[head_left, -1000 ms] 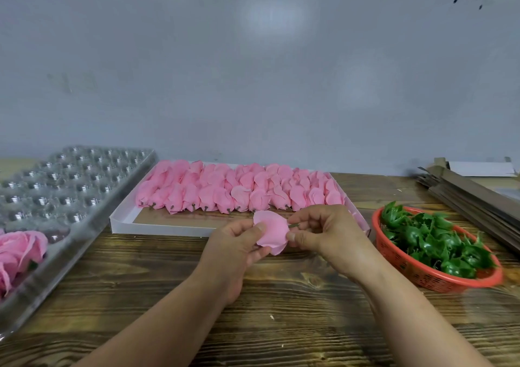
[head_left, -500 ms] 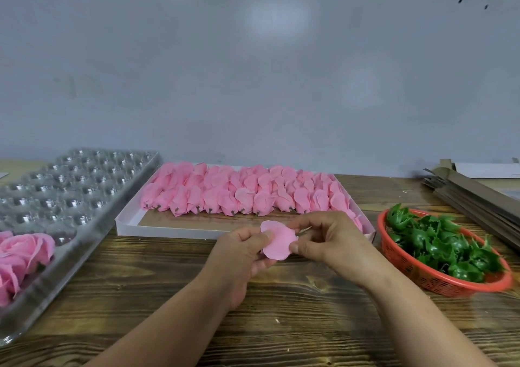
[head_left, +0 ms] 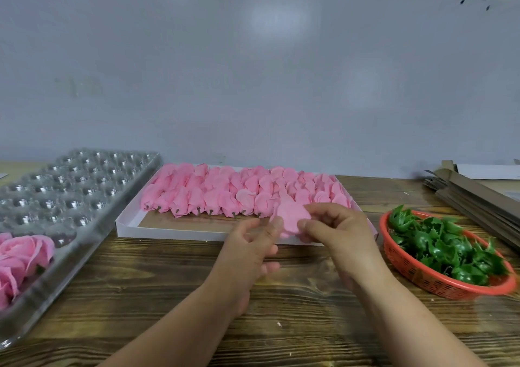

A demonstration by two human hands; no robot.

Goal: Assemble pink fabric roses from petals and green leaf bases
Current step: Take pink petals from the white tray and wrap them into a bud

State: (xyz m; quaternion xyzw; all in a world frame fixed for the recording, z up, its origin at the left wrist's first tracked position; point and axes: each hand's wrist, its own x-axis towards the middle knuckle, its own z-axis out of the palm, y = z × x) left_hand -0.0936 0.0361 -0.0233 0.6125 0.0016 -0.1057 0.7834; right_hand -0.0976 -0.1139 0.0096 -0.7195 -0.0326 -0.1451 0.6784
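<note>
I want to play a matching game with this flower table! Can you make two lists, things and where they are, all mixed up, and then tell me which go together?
Things:
1. green leaf bases
2. finished pink roses
3. pink petal
4. rows of petal bundles

Places:
A. in the white flat box
B. between the left hand and the right hand
C. in the red basket
D. in the clear plastic tray

Pairs: 1-C, 2-D, 3-B, 4-A
</note>
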